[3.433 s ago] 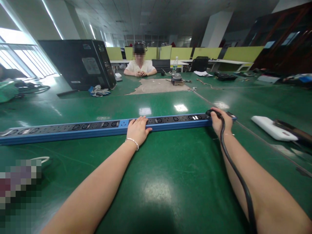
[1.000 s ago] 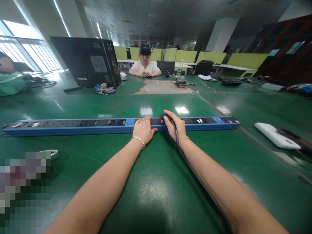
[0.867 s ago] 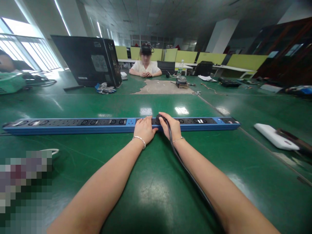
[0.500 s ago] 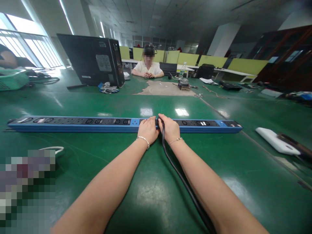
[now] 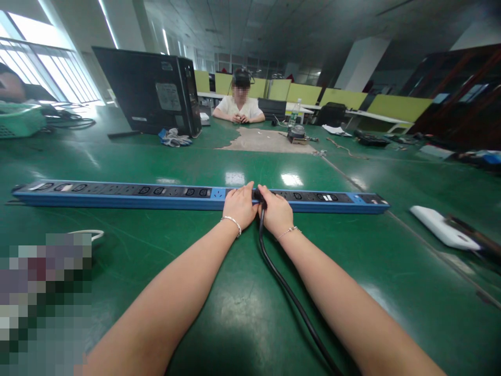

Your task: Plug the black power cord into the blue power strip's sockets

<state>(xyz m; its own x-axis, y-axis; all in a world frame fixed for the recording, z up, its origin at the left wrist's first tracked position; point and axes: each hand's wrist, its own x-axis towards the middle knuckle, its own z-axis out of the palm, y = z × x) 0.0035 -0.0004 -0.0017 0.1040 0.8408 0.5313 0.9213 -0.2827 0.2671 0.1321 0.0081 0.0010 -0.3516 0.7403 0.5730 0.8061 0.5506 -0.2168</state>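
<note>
A long blue power strip (image 5: 117,201) with black socket panels lies across the green table. My left hand (image 5: 239,206) rests over its middle, fingers wrapped on the strip. Beside it, my right hand (image 5: 276,210) is closed round a black plug (image 5: 258,195) at the strip's top face. From this plug a thick black cable (image 5: 279,277) runs down between my forearms towards the bottom edge. Whether the plug is seated in a socket is hidden by the fingers.
A black computer case (image 5: 148,91) stands at the back left, with gloves (image 5: 174,137) before it. A person (image 5: 239,107) sits opposite. A white device (image 5: 442,227) lies at right, a pixelated object (image 5: 39,277) at left, a bottle (image 5: 294,112) further back.
My right hand has shifted slightly right and turned, so the plug shows more. The cable has moved slightly between the forearms. The strip's left part sits a little higher in view.
</note>
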